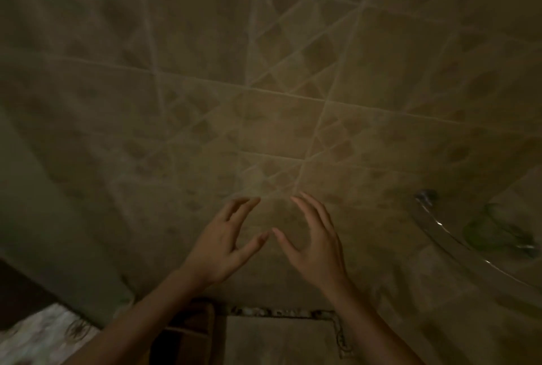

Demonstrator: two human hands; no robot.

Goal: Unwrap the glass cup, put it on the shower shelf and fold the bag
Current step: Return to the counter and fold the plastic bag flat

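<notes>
Both hands hold nothing: the left hand point(223, 243) and right hand point(315, 243) hover at lower centre with fingers spread and relaxed, palms facing each other, thumbs almost meeting, before the tiled wall point(264, 85). At the right edge a curved glass shelf point(457, 243) runs diagonally down-right. A blurred greenish cup point(495, 231) sits on it; its axis cannot be told.

Head camera looks forward and down, close to a tiled wall point(264, 71).

No readable text, label or number anywhere.
</notes>
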